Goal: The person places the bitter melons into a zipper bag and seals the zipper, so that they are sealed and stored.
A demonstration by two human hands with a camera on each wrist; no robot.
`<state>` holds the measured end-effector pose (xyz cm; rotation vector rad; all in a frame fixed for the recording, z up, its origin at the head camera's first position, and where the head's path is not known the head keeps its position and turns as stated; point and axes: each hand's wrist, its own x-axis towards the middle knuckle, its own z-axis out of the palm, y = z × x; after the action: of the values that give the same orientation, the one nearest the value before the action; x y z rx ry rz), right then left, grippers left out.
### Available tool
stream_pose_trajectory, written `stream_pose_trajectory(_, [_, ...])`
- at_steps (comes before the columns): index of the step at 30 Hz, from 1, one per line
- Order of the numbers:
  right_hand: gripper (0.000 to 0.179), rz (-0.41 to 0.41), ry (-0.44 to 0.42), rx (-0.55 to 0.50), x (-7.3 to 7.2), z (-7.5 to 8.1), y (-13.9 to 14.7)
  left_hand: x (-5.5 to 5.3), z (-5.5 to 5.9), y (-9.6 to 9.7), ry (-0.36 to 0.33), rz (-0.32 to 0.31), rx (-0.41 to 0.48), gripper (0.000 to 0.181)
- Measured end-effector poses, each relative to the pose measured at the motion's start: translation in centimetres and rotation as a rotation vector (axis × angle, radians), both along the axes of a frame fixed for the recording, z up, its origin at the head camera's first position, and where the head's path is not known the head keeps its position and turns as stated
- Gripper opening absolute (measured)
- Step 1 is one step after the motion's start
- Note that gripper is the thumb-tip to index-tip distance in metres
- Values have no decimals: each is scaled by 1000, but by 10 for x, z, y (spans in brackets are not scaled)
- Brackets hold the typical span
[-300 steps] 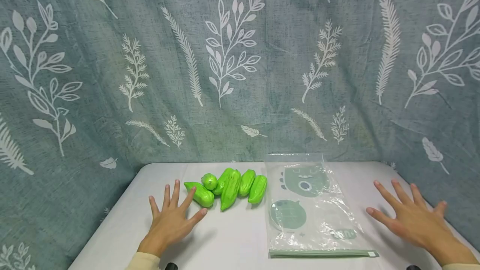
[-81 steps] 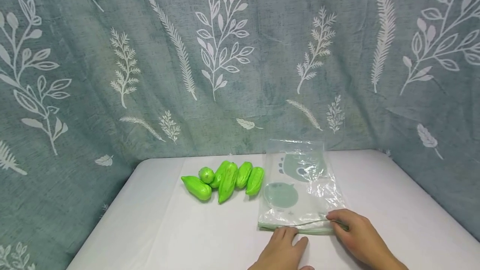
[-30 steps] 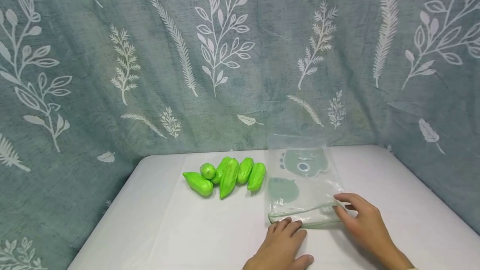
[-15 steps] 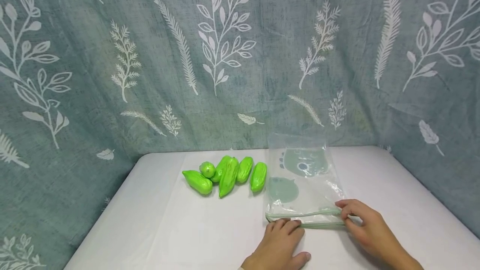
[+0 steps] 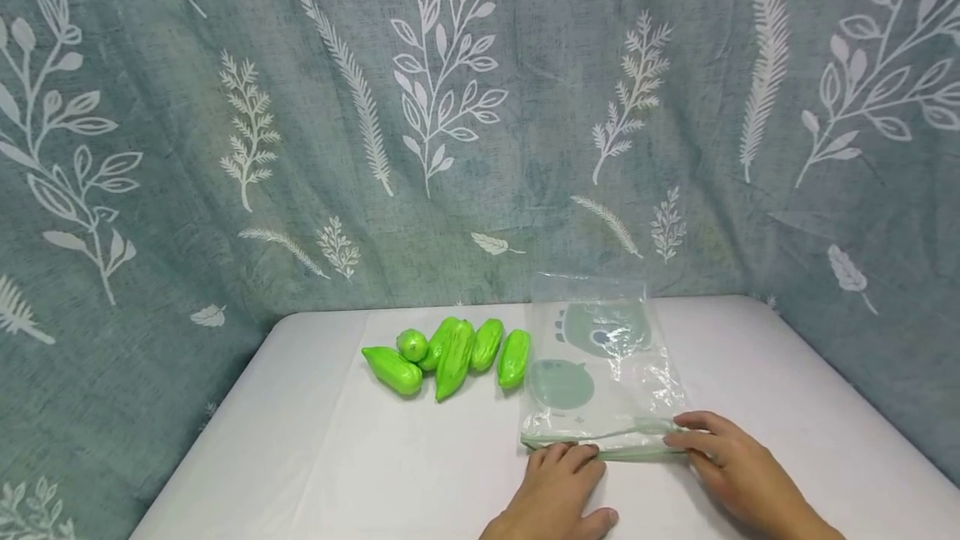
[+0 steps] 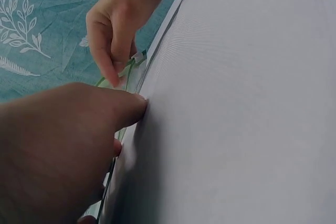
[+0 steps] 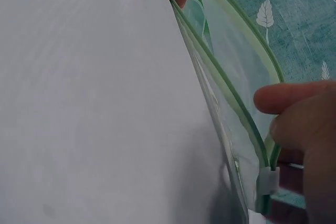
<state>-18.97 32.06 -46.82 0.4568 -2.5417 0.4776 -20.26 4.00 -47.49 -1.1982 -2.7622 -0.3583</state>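
A clear zip bag (image 5: 622,390) with pale green animal prints lies flat on the table, its mouth towards me. Its two green zip strips (image 7: 231,90) stand apart, leaving a gap along the near edge. At the right corner sits a white slider (image 7: 269,180). My left hand (image 5: 555,486) rests its extended fingertips on the lower strip, left of the middle; its thumb touches the table. My right hand (image 5: 738,465) holds the bag's mouth at the right corner, near the slider, thumb and fingers bent about the upper strip.
Several bright green, ridged, elongated vegetables (image 5: 454,361) lie in a loose row left of the bag. A white cloth covers the table (image 5: 420,465). Behind and beside it hangs a blue-green curtain (image 5: 337,148) with white leaf prints.
Both hands came from spread apart above the table to the bag's near edge, and the zip strips parted. In the last half second, my right hand's fingers shifted slightly; the left stayed.
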Motion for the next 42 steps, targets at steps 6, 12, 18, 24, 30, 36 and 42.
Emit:
stream_pose_trajectory(6, [33,-53,-80,-37,3,1,-5,1,-3,0,30,-14,9,47])
stream_pose_trajectory(12, [34,-139,-142,-102,2,6,-18,2,-2,2,23,0,4,49])
stream_pose_trajectory(18, [48,-235,-243,-43,3,10,-28,0,-4,1,42,-17,5,48])
stream_pose_trajectory(24, [44,-240,-239,-131,1,9,-26,1,-9,2,92,-15,15,46])
stream_pose_trajectory(30, [35,-242,-173,-113,-3,7,-29,1,-9,0,99,0,16,46])
stream_pose_trajectory(36, [21,-250,-122,-55,-2,7,-29,2,-8,0,63,2,8,49])
stream_pose_trajectory(42, [16,-278,-103,-107,-3,10,-30,2,-9,0,84,-1,18,48])
